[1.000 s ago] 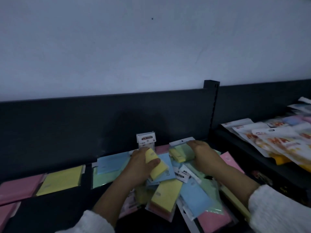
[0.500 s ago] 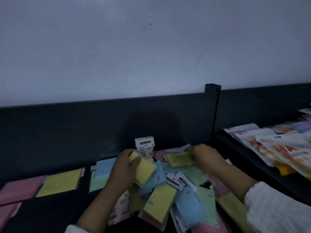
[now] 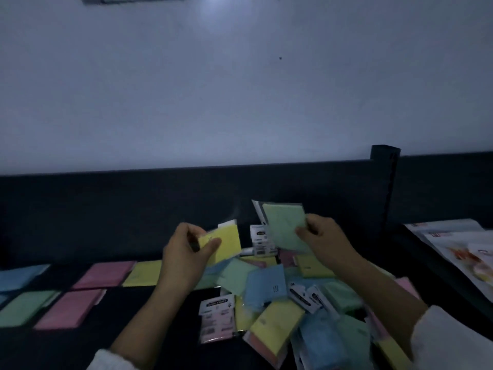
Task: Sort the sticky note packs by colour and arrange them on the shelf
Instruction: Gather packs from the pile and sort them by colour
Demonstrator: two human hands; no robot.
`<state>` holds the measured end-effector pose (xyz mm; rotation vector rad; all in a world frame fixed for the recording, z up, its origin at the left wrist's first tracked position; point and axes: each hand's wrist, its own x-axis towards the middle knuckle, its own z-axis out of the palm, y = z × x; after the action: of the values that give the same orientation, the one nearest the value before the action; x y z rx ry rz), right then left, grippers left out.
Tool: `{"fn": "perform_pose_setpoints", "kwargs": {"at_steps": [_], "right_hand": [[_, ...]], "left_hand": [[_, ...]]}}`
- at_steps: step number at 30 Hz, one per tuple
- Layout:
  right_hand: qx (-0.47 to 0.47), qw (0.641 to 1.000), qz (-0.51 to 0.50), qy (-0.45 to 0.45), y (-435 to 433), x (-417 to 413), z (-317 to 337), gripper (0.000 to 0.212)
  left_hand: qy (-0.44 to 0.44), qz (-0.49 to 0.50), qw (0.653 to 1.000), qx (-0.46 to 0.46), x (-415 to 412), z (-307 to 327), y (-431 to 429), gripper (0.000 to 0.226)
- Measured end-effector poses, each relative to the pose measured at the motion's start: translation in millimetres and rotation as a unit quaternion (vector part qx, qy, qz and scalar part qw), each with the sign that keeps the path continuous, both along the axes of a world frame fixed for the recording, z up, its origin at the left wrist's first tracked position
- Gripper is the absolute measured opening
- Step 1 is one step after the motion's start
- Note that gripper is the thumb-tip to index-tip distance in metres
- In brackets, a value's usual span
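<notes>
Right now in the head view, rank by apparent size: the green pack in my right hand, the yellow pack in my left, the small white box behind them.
1. green pack, held by the right hand.
2. yellow pack, partly covered by the left hand, so less sure.
3. white box, clearly smallest.

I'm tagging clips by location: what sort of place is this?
Probably a stationery shop: a dark display shelf with a slotted upright post, a heap of cellophane-wrapped sticky note packs, and printed white pouches alongside.
</notes>
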<state>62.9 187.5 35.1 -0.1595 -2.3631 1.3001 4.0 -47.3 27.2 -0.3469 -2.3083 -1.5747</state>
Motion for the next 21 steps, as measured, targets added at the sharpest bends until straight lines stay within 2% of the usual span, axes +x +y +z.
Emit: {"fn": "perform_pose_setpoints", "kwargs": {"at_steps": [5, 10, 14, 19, 21], "right_hand": [[0.003, 0.999, 0.033, 0.011, -17, -11, -11, 0.017], [0.012, 0.997, 0.072, 0.019, -42, -20, -12, 0.017], [0.035, 0.995, 0.094, 0.031, -70, -28, -14, 0.016], [0.052, 0.989, 0.136, 0.036, -114, -36, -10, 0.016], [0.060, 0.987, 0.147, 0.029, -131, -39, -11, 0.016]], "left_hand": [[-0.017, 0.040, 0.999, 0.015, 13, -8, -31, 0.026], [-0.032, 0.056, 0.998, -0.020, 25, -20, -67, 0.032], [-0.046, 0.062, 0.996, -0.054, 31, -34, -100, 0.021], [-0.039, 0.119, 0.991, -0.046, 38, -41, -140, 0.005], [-0.034, 0.147, 0.988, -0.032, 38, -41, -158, 0.006]]}}
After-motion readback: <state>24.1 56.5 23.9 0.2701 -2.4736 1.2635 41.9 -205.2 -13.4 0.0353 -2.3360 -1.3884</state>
